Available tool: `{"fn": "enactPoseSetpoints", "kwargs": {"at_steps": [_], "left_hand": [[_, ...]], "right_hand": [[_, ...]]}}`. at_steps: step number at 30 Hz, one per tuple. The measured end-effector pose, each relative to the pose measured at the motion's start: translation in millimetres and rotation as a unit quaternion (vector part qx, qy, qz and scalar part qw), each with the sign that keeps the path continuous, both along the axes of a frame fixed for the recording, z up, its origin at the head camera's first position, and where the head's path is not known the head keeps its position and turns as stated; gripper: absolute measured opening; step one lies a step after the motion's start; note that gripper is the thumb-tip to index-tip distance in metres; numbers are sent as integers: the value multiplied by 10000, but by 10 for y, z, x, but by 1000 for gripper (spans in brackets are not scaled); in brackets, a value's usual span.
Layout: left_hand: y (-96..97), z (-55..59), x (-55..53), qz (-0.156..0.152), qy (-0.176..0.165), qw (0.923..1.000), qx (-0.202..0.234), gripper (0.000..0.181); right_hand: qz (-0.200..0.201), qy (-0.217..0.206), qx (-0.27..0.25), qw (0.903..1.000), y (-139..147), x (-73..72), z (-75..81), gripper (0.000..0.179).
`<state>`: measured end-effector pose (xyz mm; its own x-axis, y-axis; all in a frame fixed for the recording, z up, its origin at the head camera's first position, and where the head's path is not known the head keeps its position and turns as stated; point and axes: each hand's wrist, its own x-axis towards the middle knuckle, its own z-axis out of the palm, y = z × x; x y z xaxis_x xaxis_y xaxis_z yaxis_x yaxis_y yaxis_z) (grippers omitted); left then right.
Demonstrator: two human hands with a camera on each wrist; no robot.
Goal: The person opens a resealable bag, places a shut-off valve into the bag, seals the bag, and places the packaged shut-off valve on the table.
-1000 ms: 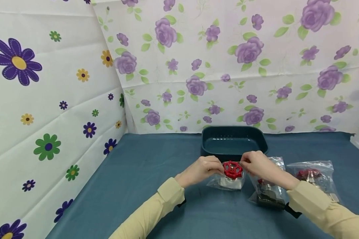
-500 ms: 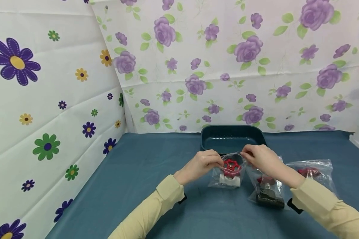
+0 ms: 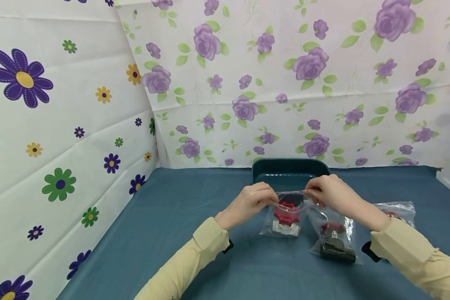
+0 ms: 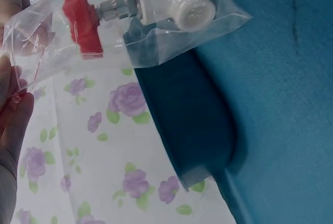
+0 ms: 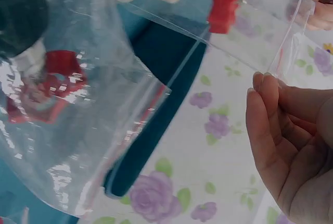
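Observation:
Between my two hands hangs a clear zip bag (image 3: 268, 227) with a white pipe valve (image 3: 286, 229) inside. The valve's red handwheel (image 3: 286, 213) points up toward the bag's mouth. My left hand (image 3: 249, 203) pinches the left corner of the mouth between thumb and fingers. At the opposite corner, my right hand (image 3: 334, 198) pinches the edge with its fingertips. The top edge is stretched between them, close in front of the tray. In the left wrist view the valve's white body (image 4: 174, 2) and metal stem (image 4: 118, 6) show through the plastic.
A dark teal tray (image 3: 260, 166) stands at the back against the flowered cloth. Below my right hand lies another zip bag (image 3: 350, 227) with a dark valve (image 3: 337, 252) and red handle. Farther right, a third bag (image 3: 406, 210) is mostly hidden by my right forearm.
My right hand has risen and moved slightly right, and my left hand has lifted a little left. The bag's mouth has come up and been drawn taut above the handwheel.

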<state>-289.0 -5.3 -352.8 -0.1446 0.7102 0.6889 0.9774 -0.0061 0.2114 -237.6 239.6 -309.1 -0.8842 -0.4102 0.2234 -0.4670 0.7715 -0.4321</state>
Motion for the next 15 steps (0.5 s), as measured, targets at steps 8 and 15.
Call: {"fn": "enactPoseSetpoints", "kwargs": {"at_steps": [8,15], "left_hand": [[-64,68,3,164,3,9997,164,11],[-76,35,-26,-67,-264,9990,364,12]], "right_hand": [[34,-137,474,9988,-58,6,200,14],[130,-240,426,9987,-30,-9,196,12]]}}
